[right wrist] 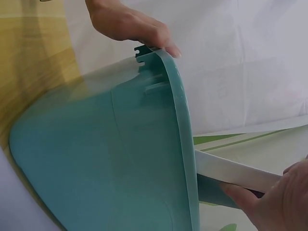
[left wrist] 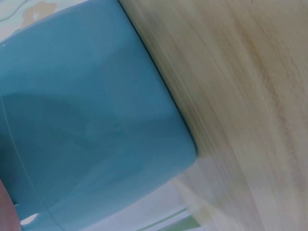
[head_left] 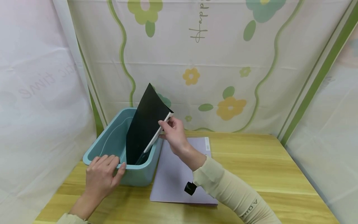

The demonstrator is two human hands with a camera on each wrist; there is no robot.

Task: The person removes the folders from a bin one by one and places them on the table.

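One black folder [head_left: 145, 124] is pinched by the right hand [head_left: 176, 137]; one bin rim [head_left: 135, 167] is held by the left hand [head_left: 102, 175], grip curled.

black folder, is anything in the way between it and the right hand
Nothing visible: the right hand pinches the black folder directly at its white spine. The folder's lower part is inside the blue bin; the left hand, on the bin's near rim, is off to the left.
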